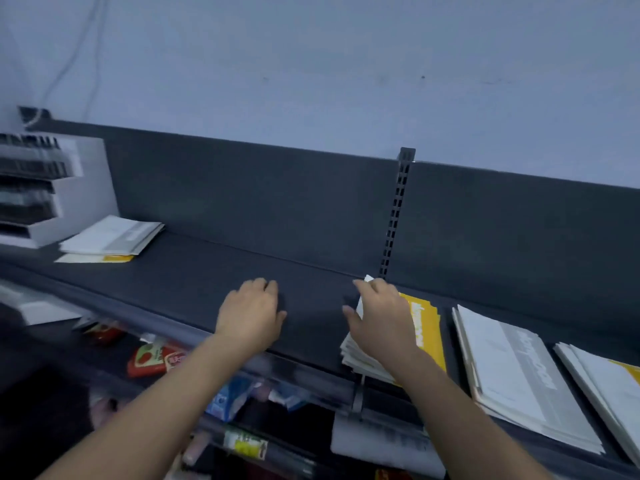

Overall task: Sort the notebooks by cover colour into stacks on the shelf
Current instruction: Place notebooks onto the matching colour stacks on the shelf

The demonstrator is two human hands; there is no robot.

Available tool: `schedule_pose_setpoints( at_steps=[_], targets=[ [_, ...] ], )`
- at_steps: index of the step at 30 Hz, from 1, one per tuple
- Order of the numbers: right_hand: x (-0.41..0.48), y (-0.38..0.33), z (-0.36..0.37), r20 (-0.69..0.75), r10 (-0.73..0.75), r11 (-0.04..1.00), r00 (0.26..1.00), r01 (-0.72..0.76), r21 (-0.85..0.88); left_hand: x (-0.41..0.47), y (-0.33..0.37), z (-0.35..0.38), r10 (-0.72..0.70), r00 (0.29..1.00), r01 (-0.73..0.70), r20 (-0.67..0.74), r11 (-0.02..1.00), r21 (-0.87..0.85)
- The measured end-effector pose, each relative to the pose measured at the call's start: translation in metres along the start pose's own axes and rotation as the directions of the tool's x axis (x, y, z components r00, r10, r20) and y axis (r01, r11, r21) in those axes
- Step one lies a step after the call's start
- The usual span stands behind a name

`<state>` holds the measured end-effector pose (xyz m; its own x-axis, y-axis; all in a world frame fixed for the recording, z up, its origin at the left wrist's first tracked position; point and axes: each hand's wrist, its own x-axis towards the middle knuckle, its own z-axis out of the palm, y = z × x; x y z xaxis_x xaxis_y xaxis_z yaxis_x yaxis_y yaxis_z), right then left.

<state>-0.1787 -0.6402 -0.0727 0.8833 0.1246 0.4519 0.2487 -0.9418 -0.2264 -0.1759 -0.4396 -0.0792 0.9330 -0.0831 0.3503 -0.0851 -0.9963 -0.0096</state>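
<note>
While a small pile of white and yellow-edged notebooks (110, 239) lies far left on the dark grey metal shelf (214, 268), the left hand (251, 313) rests flat and released on bare shelf. Just right of it, the right hand (381, 317) presses on a yellow-covered notebook stack (427, 327), apparently gripping its edge, though blur hides the fingers. Two white-covered notebook stacks (512, 379) lie further right.
</note>
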Motion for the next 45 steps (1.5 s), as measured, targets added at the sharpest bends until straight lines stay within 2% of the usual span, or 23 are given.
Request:
schedule_pose_setpoints(
  at_steps=[2,8,16,29,38,45],
  targets=[
    [0.009,-0.020,0.007,0.000,-0.070,0.997,0.998,0.070,-0.011,-0.004,-0.022,-0.003,-0.027,0.999,0.028,-0.018,0.999,0.045],
    [0.037,-0.092,0.032,0.137,-0.251,0.964,0.958,0.261,-0.054,-0.021,-0.093,-0.015,-0.119,0.991,0.126,-0.053,0.981,0.149],
    [0.069,-0.198,0.076,0.198,-0.364,0.926,0.910,0.376,-0.022,-0.028,-0.199,-0.019,-0.226,0.973,0.230,-0.044,0.954,0.192],
    [0.127,-0.329,0.145,0.254,-0.367,0.927,0.895,0.375,0.020,-0.003,-0.351,-0.011,-0.288,0.958,0.284,-0.007,0.938,0.198],
    [0.187,-0.365,0.203,0.305,-0.351,0.934,0.885,0.355,0.043,0.045,-0.416,0.021,-0.316,0.948,0.303,0.034,0.931,0.202],
    [0.244,-0.382,0.250,0.404,-0.320,0.947,0.857,0.309,0.093,0.098,-0.459,0.048,-0.352,0.934,0.339,0.063,0.928,0.158]
  ],
)
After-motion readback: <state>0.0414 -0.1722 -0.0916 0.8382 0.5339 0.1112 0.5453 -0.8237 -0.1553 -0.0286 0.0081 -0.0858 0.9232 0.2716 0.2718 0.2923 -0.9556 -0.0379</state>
